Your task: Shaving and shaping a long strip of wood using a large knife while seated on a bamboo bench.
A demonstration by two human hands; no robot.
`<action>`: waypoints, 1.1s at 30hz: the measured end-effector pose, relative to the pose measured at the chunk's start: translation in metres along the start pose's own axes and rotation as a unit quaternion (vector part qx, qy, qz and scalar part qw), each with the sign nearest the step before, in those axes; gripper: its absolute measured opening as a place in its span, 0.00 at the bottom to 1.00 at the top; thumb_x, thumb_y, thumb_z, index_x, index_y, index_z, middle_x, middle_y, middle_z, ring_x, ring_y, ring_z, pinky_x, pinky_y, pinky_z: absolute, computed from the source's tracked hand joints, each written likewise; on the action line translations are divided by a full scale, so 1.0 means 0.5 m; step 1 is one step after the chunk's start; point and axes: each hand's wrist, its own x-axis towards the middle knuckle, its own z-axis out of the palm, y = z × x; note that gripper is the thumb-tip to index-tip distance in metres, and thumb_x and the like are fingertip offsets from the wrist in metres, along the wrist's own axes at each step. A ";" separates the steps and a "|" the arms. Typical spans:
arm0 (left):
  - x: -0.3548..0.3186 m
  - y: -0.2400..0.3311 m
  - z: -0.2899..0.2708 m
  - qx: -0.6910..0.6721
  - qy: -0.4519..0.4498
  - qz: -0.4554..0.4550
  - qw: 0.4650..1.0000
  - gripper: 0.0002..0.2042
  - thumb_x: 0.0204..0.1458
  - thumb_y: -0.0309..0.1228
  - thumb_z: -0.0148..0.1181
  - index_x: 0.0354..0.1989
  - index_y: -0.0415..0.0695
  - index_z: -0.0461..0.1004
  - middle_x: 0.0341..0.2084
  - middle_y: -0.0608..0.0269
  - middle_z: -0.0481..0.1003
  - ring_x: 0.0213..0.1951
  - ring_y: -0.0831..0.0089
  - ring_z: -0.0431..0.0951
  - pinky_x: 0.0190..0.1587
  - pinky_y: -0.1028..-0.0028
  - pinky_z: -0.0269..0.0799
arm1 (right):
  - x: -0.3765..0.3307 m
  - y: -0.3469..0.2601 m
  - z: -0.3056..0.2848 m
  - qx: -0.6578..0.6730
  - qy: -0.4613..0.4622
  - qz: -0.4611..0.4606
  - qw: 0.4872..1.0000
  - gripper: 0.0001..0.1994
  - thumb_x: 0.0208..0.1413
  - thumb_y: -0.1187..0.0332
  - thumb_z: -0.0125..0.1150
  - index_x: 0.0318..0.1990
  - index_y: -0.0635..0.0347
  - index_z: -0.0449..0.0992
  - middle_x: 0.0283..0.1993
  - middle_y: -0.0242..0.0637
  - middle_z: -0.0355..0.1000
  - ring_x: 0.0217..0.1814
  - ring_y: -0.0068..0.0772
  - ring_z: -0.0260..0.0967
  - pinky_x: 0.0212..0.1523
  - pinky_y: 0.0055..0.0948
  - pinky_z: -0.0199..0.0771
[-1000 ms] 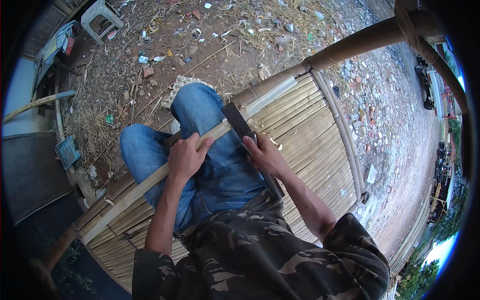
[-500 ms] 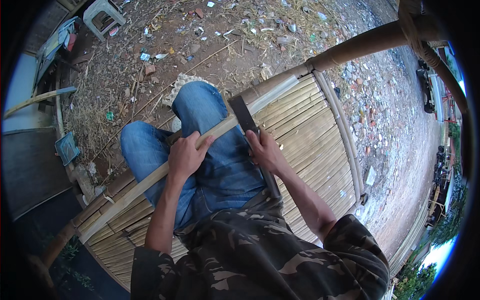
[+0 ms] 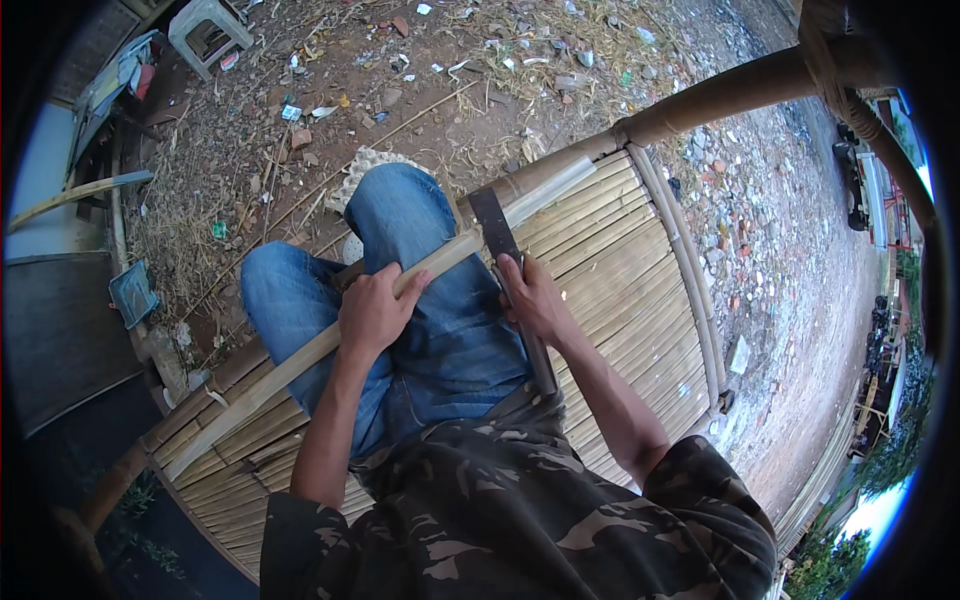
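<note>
A long pale bamboo strip [image 3: 300, 362] lies slantwise across my thighs, from the lower left up to the right. My left hand [image 3: 374, 316] is closed on it near its middle, thumb along the top. In my right hand [image 3: 538, 304] is a long-handled knife [image 3: 491, 220], its dark broad blade set across the strip just right of my left hand. The knife's handle runs back under my right hand to my waist. How the cutting edge meets the strip is too small to tell.
I sit on a bamboo slat bench [image 3: 620, 290] edged with a thick bamboo pole [image 3: 700, 105]. Littered ground [image 3: 400, 90] lies beyond my knees. A plastic stool [image 3: 208, 38] stands far left, and a blue plastic container [image 3: 134, 296] sits at the left.
The knife and my right hand have shifted slightly to the right along the bamboo strip. My left hand keeps its grip and has barely moved.
</note>
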 end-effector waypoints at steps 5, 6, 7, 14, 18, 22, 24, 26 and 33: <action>0.000 0.004 -0.008 -0.009 -0.013 -0.005 1.000 0.28 0.59 0.56 0.51 0.21 0.39 0.69 0.12 0.45 0.72 0.22 0.44 0.77 0.25 0.53 0.70 | 0.018 -0.042 -0.045 0.186 0.072 0.004 0.980 0.20 0.68 0.51 0.45 0.43 0.64 0.65 0.18 0.33 0.63 0.16 0.22 0.65 0.17 0.26 0.68; -0.008 0.002 -0.002 -0.009 -0.009 -0.006 1.000 0.28 0.59 0.56 0.51 0.21 0.39 0.69 0.12 0.45 0.72 0.22 0.44 0.77 0.25 0.53 0.70 | 0.019 -0.039 -0.043 0.170 0.163 -0.037 0.971 0.20 0.68 0.51 0.44 0.43 0.64 0.65 0.18 0.33 0.63 0.16 0.23 0.65 0.17 0.27 0.69; 0.004 0.005 0.001 -0.007 -0.001 -0.001 1.000 0.28 0.59 0.56 0.52 0.21 0.39 0.70 0.13 0.45 0.72 0.22 0.44 0.77 0.25 0.53 0.70 | 0.019 0.006 -0.010 -0.036 0.016 0.032 0.999 0.20 0.68 0.52 0.44 0.42 0.64 0.65 0.18 0.33 0.64 0.15 0.24 0.64 0.17 0.29 0.68; 0.001 0.009 -0.004 -0.018 -0.001 -0.019 1.000 0.29 0.59 0.56 0.50 0.20 0.39 0.69 0.12 0.46 0.71 0.22 0.44 0.77 0.26 0.52 0.70 | 0.005 -0.043 -0.019 -0.028 0.035 0.013 0.999 0.21 0.67 0.51 0.44 0.40 0.64 0.65 0.20 0.34 0.64 0.15 0.25 0.64 0.17 0.30 0.69; 0.014 -0.014 -0.002 0.001 -0.011 -0.001 1.000 0.29 0.60 0.56 0.49 0.20 0.40 0.68 0.12 0.46 0.71 0.22 0.44 0.76 0.26 0.53 0.70 | -0.004 -0.021 -0.059 0.224 -0.036 0.109 0.968 0.16 0.67 0.51 0.48 0.42 0.55 0.65 0.23 0.30 0.64 0.16 0.20 0.60 0.17 0.23 0.63; 0.011 0.001 -0.005 -0.005 -0.006 -0.002 1.000 0.30 0.60 0.57 0.48 0.20 0.39 0.68 0.12 0.45 0.71 0.23 0.44 0.77 0.26 0.53 0.70 | -0.005 -0.070 -0.171 0.310 0.199 -0.046 0.929 0.14 0.67 0.53 0.50 0.39 0.53 0.65 0.22 0.30 0.64 0.16 0.19 0.59 0.16 0.21 0.61; 0.009 0.007 -0.001 0.001 -0.008 -0.006 1.000 0.30 0.60 0.57 0.48 0.19 0.39 0.68 0.12 0.45 0.71 0.23 0.44 0.77 0.26 0.53 0.70 | -0.008 -0.070 -0.182 0.314 0.293 -0.116 0.896 0.15 0.68 0.53 0.46 0.41 0.57 0.64 0.22 0.31 0.63 0.16 0.20 0.60 0.16 0.21 0.62; 0.014 0.015 0.007 0.001 0.006 -0.018 1.000 0.31 0.59 0.58 0.49 0.19 0.39 0.68 0.12 0.45 0.71 0.23 0.44 0.77 0.25 0.53 0.70 | 0.003 -0.021 -0.111 0.298 0.302 -0.135 0.895 0.15 0.68 0.53 0.47 0.39 0.56 0.64 0.22 0.30 0.63 0.16 0.20 0.59 0.16 0.22 0.61; -0.001 0.013 0.008 -0.008 0.010 -0.034 0.999 0.31 0.57 0.59 0.51 0.20 0.39 0.70 0.13 0.44 0.73 0.22 0.43 0.77 0.25 0.53 0.71 | -0.006 -0.022 -0.092 0.248 0.084 -0.028 0.965 0.18 0.68 0.52 0.47 0.38 0.59 0.64 0.18 0.28 0.61 0.15 0.18 0.60 0.15 0.21 0.62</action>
